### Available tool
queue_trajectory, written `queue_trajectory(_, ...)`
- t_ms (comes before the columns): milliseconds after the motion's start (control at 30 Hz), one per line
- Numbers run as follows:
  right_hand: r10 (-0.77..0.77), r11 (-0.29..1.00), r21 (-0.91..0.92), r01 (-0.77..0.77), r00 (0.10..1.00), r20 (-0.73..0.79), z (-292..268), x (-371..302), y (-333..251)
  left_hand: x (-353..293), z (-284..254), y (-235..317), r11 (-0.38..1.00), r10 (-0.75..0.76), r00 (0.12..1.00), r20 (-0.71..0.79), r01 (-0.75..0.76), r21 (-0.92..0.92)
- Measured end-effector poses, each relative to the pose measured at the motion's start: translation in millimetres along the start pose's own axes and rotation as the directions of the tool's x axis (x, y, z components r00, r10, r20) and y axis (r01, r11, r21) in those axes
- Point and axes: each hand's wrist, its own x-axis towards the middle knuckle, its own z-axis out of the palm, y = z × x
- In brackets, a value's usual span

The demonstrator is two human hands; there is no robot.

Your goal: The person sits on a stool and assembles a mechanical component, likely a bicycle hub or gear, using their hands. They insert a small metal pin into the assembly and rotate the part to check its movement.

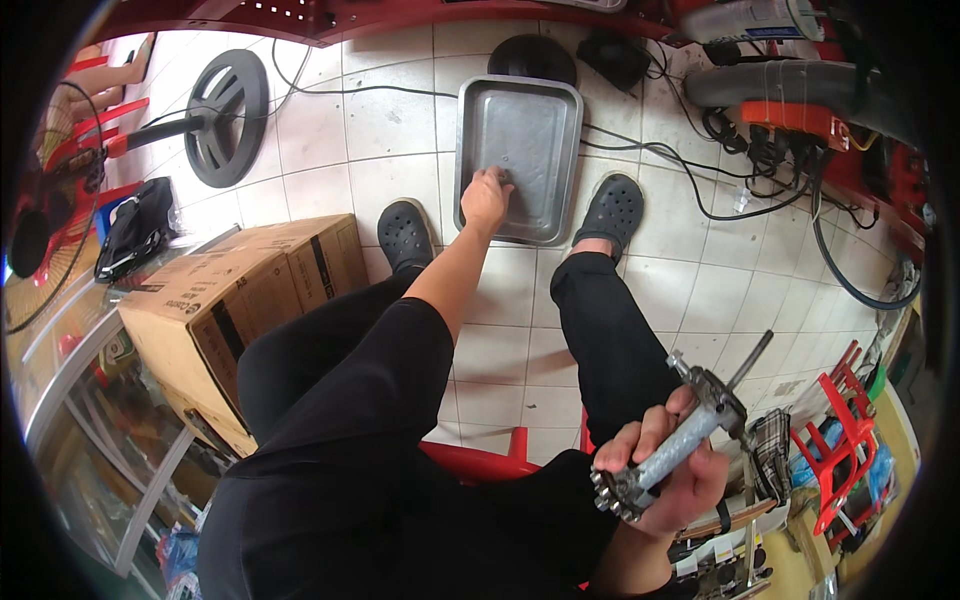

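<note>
My left hand [485,200] reaches down into a grey metal tray [545,190] on the floor between my feet. Its fingers are drawn together near the tray's left side, at a small dark thing too small to name. My right hand [705,482] is raised at the lower right, wrapped round a metal shaft assembly [678,447]. This shaft has a grey cylindrical body, a toothed end by my fingers, and a bracket with a thin rod sticking out at the far end. It is tilted, clear of the tray.
A cardboard box [230,285] stands left of my leg. Black cables [680,155] cross the floor on the right, near a tyre [790,85]. At the far left is a fan with a round black base [228,118]. A red plastic stool [475,462] is beneath me.
</note>
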Motion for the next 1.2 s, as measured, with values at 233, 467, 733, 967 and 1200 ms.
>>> queue_trajectory(233,0.068,0.997,0.027,-0.069,0.997,0.044,-3,7,3,18,7,-7,0.997,0.055,0.985,0.161,-0.063,0.044)
queue_trajectory(467,0.072,0.996,0.040,-0.075,0.996,0.052,-2,9,4,6,-3,-23,0.605,0.221,0.815,0.535,-0.545,0.580)
queue_trajectory(733,0.049,0.999,0.012,-0.050,0.997,0.053,-5,6,7,10,-13,-23,0.283,0.289,0.682,0.672,-0.731,0.621)
queue_trajectory(967,0.018,0.999,-0.043,-0.018,1.000,0.012,-5,6,6,22,-3,-39,0.270,0.313,0.677,0.666,-0.736,0.621)
queue_trajectory(1200,-0.053,0.987,-0.151,0.056,0.998,0.024,8,2,10,11,-9,-15,0.439,0.284,0.680,0.676,-0.719,0.539)
